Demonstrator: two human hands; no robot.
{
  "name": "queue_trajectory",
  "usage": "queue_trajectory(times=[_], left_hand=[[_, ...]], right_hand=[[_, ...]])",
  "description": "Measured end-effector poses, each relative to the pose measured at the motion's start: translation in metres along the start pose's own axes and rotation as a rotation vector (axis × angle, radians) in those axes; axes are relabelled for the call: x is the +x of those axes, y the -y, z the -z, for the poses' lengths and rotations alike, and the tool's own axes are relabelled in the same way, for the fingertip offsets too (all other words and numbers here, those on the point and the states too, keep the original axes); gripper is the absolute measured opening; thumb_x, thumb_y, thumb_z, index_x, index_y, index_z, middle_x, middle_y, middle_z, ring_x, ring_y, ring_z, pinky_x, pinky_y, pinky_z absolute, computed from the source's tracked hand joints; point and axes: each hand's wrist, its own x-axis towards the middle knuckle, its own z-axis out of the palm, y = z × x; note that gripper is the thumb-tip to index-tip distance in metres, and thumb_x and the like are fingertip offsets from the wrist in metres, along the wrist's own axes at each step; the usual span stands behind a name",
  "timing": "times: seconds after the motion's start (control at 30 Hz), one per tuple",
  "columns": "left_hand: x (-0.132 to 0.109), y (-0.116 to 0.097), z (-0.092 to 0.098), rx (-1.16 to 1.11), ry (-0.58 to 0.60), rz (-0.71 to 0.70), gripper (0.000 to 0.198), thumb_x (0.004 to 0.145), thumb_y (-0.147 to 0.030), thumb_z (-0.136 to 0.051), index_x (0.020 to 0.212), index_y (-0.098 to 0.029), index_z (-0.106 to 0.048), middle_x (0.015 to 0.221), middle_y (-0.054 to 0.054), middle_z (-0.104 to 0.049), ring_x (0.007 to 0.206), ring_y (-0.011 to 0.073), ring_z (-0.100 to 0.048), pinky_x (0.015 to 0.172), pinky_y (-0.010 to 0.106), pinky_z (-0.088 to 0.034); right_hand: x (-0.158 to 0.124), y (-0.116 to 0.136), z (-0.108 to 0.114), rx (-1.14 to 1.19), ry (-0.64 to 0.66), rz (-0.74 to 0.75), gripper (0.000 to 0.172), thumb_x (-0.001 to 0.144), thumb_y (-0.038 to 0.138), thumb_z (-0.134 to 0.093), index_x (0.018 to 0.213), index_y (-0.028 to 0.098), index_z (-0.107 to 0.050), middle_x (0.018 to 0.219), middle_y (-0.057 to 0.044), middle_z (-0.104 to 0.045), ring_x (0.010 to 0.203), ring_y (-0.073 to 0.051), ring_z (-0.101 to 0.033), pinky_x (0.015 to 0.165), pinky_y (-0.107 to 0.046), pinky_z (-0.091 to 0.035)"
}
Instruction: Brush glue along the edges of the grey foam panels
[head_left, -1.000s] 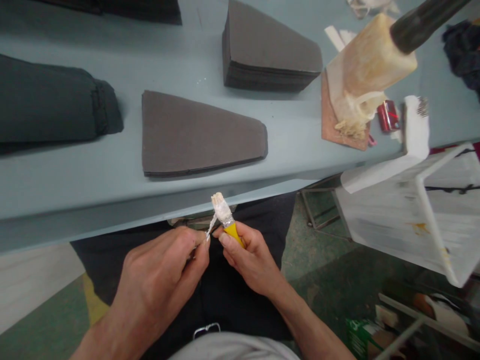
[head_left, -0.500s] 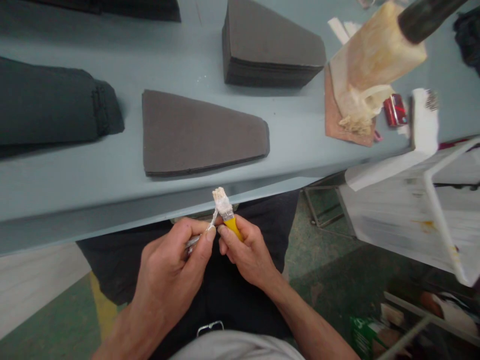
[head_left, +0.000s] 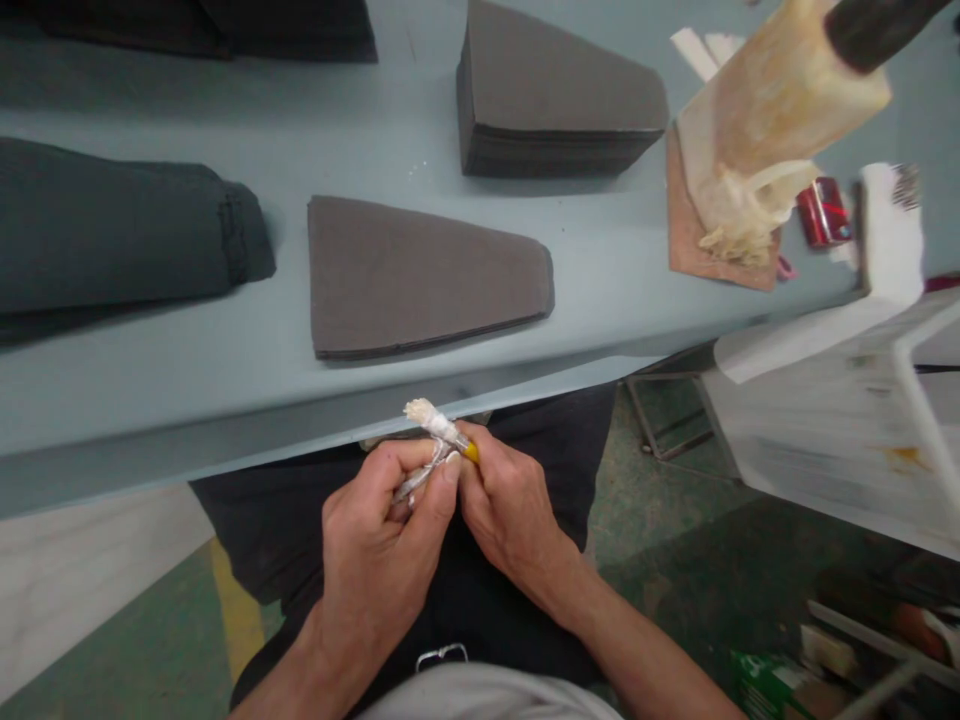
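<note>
My right hand (head_left: 517,510) is closed round the yellow handle of a paintbrush (head_left: 439,424). Its pale, stiff-looking bristles point up and to the left, and the part below them is coated or wrapped in white. My left hand (head_left: 382,525) pinches a thin, twisted whitish-grey strip (head_left: 415,483) between thumb and forefinger. This strip runs up to the brush near its metal collar; whether it is tape or cord I cannot tell. Both hands meet in front of my lap, just below the table edge.
On the blue-grey table (head_left: 375,120) lie stacks of tapered dark grey pieces (head_left: 431,280) and folded dark cloth (head_left: 112,230). A glue-stained plastic jug (head_left: 780,110) stands at the right beside a red can (head_left: 823,212). A white-framed rack (head_left: 832,420) stands at the lower right.
The brush has turned so its bristles tip further left, and less of its yellow handle shows. My hands have come closer together. The whole view has shifted slightly.
</note>
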Motion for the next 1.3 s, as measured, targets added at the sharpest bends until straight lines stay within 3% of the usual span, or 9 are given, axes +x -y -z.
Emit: queue_trajectory(times=[0.2, 0.33, 0.47, 0.6, 0.87, 1.13, 1.3], left_hand=[[-0.005, 0.005, -0.001, -0.083, -0.078, 0.135, 0.023, 0.087, -0.041, -0.074, 0.078, -0.02, -0.074, 0.062, -0.002, -0.071, 0.045, 0.0084, -0.053, 0.044, 0.018, -0.043], [-0.003, 0.005, 0.0, -0.118, -0.111, 0.102, 0.022, 0.086, -0.04, -0.076, 0.076, -0.02, -0.074, 0.064, -0.001, -0.073, 0.045, 0.0076, -0.053, 0.045, 0.017, -0.043], [0.0, 0.004, 0.002, -0.091, -0.117, 0.082, 0.021, 0.088, -0.04, -0.075, 0.08, -0.02, -0.075, 0.066, -0.002, -0.073, 0.047, 0.0068, -0.054, 0.047, 0.016, -0.043], [0.0, 0.007, 0.003, -0.085, -0.103, 0.076, 0.018, 0.087, -0.039, -0.075, 0.082, -0.021, -0.075, 0.063, -0.004, -0.07, 0.047, 0.0066, -0.053, 0.047, 0.015, -0.042], [0.003, 0.015, -0.001, -0.092, -0.159, 0.092, 0.017, 0.082, -0.035, -0.078, 0.075, -0.021, -0.07, 0.052, -0.009, -0.053, 0.045, 0.0054, -0.046, 0.047, 0.013, -0.04], [0.004, 0.012, 0.001, -0.02, -0.145, 0.0, 0.017, 0.087, -0.031, -0.074, 0.075, -0.021, -0.066, 0.053, -0.011, -0.048, 0.046, 0.0044, -0.041, 0.049, 0.014, -0.037], [0.005, 0.014, -0.001, 0.006, -0.152, -0.034, 0.019, 0.088, -0.03, -0.074, 0.073, -0.021, -0.065, 0.054, -0.011, -0.046, 0.047, 0.0045, -0.039, 0.05, 0.016, -0.036]], right_hand=[[-0.002, 0.003, 0.0, 0.055, -0.036, 0.151, 0.045, 0.11, 0.034, -0.041, 0.14, 0.013, -0.066, 0.129, -0.018, -0.078, 0.116, -0.03, -0.075, 0.104, -0.042, -0.056], [-0.004, 0.006, 0.003, 0.242, -0.047, 0.215, 0.044, 0.115, 0.031, -0.029, 0.129, 0.018, -0.069, 0.12, -0.012, -0.078, 0.113, -0.023, -0.072, 0.108, -0.039, -0.055], [-0.003, 0.011, 0.011, 0.372, -0.014, 0.142, 0.039, 0.116, 0.037, -0.037, 0.093, 0.022, -0.064, 0.091, -0.003, -0.067, 0.086, -0.016, -0.063, 0.085, -0.03, -0.051], [-0.001, 0.016, 0.014, 0.445, -0.008, 0.037, 0.038, 0.111, 0.044, -0.048, 0.081, 0.022, -0.054, 0.077, 0.003, -0.053, 0.071, -0.012, -0.05, 0.068, -0.027, -0.041], [-0.006, 0.018, 0.006, 0.424, 0.048, -0.011, 0.035, 0.108, 0.041, -0.052, 0.078, 0.024, -0.05, 0.064, 0.007, -0.052, 0.055, -0.01, -0.047, 0.06, -0.026, -0.035], [-0.007, 0.017, 0.003, 0.394, -0.039, 0.041, 0.032, 0.105, 0.038, -0.055, 0.078, 0.023, -0.053, 0.064, 0.006, -0.056, 0.055, -0.009, -0.051, 0.058, -0.023, -0.035], [-0.007, 0.019, 0.001, 0.4, -0.083, 0.043, 0.032, 0.104, 0.038, -0.056, 0.077, 0.023, -0.051, 0.064, 0.007, -0.052, 0.055, -0.009, -0.045, 0.057, -0.023, -0.034]])
